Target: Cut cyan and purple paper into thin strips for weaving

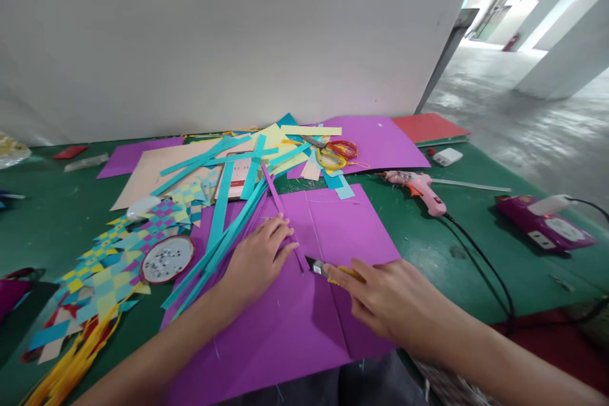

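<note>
My left hand (264,247) presses a narrow purple paper strip (299,255) down on a large purple sheet (295,336), its fingers closed over the strip. In my right hand (392,295) is a yellow-handled utility knife (318,266), held low with the blade out. The blade tip is beside the near end of the strip; whether it touches the paper I cannot tell. A straight crease runs down the sheet to the right of the strip. Long teal paper strips (221,209) lie in a bundle left of my left hand.
A phone (233,177) lies partly under strips. Scissors (328,149) rest on papers at the back. To the right are a pink glue gun (419,189) with a cord and a purple power strip (542,223). Leftward are woven paper pieces (111,279) and a round dish (169,259).
</note>
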`<state>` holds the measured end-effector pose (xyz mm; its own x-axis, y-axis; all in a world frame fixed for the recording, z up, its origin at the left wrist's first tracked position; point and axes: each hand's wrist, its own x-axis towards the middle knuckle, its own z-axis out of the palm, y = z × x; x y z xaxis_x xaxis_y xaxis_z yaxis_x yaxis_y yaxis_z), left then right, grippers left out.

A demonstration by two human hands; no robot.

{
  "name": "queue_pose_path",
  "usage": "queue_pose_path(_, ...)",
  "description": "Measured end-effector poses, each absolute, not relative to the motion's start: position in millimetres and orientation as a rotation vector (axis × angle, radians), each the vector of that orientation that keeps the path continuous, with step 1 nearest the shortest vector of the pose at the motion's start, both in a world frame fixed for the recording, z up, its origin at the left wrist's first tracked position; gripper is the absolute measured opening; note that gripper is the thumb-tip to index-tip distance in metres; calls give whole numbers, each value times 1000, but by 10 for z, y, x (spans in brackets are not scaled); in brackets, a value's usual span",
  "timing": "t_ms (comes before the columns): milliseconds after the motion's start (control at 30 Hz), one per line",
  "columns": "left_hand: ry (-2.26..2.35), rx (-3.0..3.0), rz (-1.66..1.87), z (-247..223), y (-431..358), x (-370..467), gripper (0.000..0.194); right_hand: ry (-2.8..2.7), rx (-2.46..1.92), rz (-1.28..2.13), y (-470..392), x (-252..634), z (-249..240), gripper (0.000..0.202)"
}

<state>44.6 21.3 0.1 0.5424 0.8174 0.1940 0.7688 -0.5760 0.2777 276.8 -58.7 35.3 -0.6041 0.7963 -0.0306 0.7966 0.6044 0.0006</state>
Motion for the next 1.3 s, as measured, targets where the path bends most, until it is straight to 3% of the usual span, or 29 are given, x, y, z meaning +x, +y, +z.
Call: queue_pose_path(1300,1383,2584,394,4,229,436,22,2695,1510,8,-553,2633,283,49)
